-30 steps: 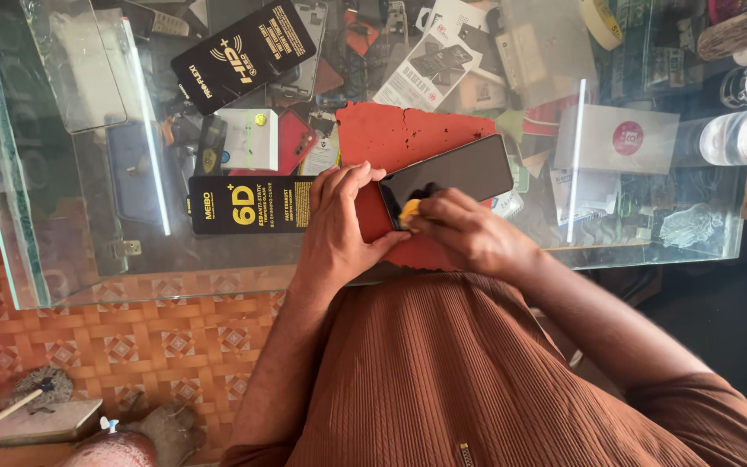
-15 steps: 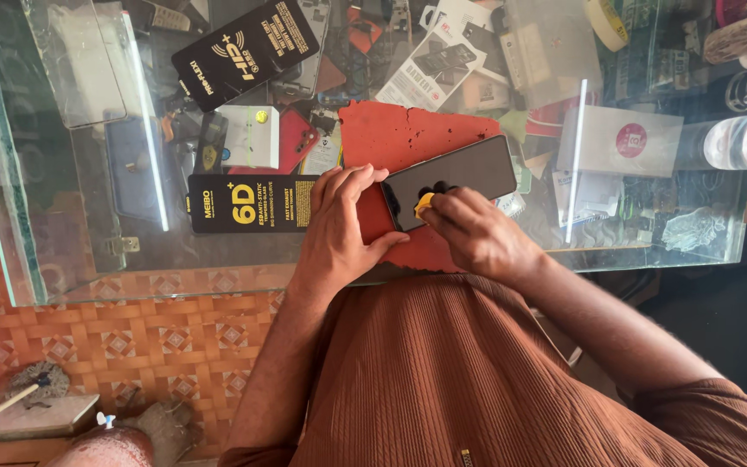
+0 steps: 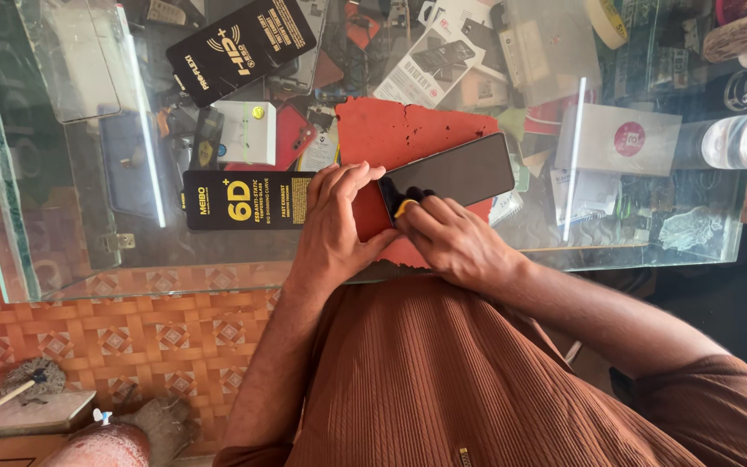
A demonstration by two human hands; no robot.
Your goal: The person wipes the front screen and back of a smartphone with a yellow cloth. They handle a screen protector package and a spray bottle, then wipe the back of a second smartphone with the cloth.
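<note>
Left hand (image 3: 332,227) flat, fingers spread, pinning near end of black phone (image 3: 451,177). Right hand (image 3: 451,238) pinched shut on small yellow-edged wiper (image 3: 407,206), pressed to screen at same end. Phone lies face up on red mat (image 3: 391,130), on glass counter (image 3: 71,268). Black screen-protector box (image 3: 248,199) just beside left hand, looks unopened. Judgement: screen prep underway, wiper at near end only; rest of glass unwiped, protector not yet on.

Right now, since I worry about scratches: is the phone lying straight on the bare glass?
No, the phone lies on a red mat that covers the glass top beneath it.
</note>
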